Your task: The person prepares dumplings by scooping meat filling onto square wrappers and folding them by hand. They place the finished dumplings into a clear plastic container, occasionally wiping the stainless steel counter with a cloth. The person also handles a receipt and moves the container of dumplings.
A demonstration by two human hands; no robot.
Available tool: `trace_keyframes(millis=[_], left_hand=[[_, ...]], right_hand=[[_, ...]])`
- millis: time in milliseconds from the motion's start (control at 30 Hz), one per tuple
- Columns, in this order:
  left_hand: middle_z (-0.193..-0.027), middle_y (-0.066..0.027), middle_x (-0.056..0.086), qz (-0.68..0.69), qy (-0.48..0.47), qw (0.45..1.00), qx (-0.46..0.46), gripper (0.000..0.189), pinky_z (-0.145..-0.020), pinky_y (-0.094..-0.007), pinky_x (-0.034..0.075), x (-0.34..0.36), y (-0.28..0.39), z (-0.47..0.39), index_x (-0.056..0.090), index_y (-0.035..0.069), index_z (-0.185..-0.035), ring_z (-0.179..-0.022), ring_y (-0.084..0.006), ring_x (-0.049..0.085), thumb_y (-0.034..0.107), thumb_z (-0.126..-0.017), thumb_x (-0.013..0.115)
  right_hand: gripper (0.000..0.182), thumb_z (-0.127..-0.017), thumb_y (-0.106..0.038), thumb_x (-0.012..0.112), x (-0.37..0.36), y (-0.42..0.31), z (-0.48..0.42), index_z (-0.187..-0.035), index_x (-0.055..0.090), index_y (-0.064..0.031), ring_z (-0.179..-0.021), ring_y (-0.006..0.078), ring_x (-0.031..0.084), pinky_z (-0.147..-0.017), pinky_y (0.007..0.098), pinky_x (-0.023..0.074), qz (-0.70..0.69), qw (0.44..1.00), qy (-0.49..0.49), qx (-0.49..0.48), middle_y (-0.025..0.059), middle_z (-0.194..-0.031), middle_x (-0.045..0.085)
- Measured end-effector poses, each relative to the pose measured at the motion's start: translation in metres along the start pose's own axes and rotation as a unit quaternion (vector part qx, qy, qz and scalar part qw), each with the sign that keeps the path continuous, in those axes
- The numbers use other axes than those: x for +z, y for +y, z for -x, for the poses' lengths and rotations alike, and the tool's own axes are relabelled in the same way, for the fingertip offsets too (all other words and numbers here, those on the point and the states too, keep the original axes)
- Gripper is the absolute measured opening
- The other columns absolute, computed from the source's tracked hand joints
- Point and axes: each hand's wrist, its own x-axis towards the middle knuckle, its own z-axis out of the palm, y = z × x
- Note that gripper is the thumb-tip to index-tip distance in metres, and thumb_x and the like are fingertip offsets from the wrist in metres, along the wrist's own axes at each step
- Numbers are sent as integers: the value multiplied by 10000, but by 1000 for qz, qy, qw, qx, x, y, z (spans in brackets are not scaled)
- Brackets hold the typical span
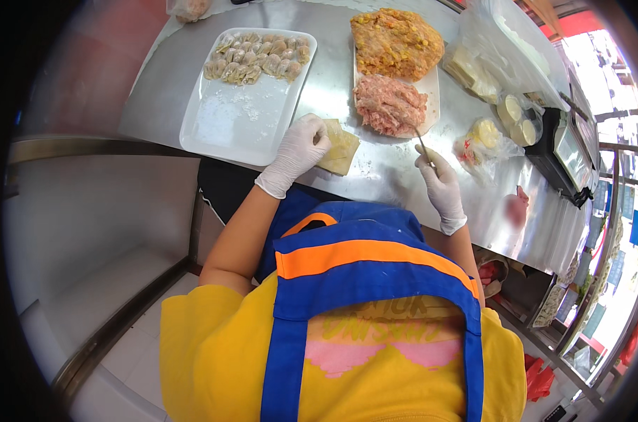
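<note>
Both my hands wear white gloves. My left hand (305, 145) has its fingers curled at the left edge of a stack of yellowish dough wrappers (342, 149); whether it holds a wrapper I cannot tell. In my right hand (439, 176) is a thin metal utensil (423, 143), its far end at the pink minced meat (388, 104). That meat lies on the near part of a white tray (433, 108), with an orange-yellow filling mixture (396, 43) behind it. Left of the wrappers, a white tray (233, 124) bears rows of wrapped dumplings (258, 55) at its far end.
Right of the meat tray are a plastic bag with yellowish contents (482, 140), round pale containers (517, 120), bagged wrappers (469, 71), a translucent plastic bin (519, 45) and a black device (561, 153). A small red piece (517, 207) lies on the metal table (548, 232).
</note>
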Motion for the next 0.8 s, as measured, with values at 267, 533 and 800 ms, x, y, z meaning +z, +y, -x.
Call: trace_keyframes(millis=[267, 533, 800], left_hand=[[-815, -105, 580, -169, 52, 974, 143, 167, -739, -376, 488, 26, 1, 6, 621, 45, -799, -803, -283, 574, 176, -704, 661], [-800, -98, 657, 71, -74, 993, -64, 93, -706, -265, 492, -9, 7, 13, 659, 1, -745, -734, -161, 620, 81, -714, 621], [-1159, -133, 608, 554, 85, 813, -157, 268, -886, -364, 484, -20, -17, 30, 597, -15, -1071, -1010, -254, 594, 112, -856, 501]], right_hand=[[411, -889, -177, 590, 7, -3, 16, -1272, 544, -36, -698, 72, 503, -659, 224, 448, -2, 998, -58, 38, 18, -890, 547], [401, -905, -227, 551, 15, -10, 21, -1269, 518, -63, -815, 230, 611, -773, 328, 479, 51, 991, -123, 21, 124, -931, 613], [251, -914, -173, 458, 57, -30, -3, -1142, 540, -106, -888, 341, 615, -776, 423, 493, 250, 939, -167, -169, 163, -997, 605]])
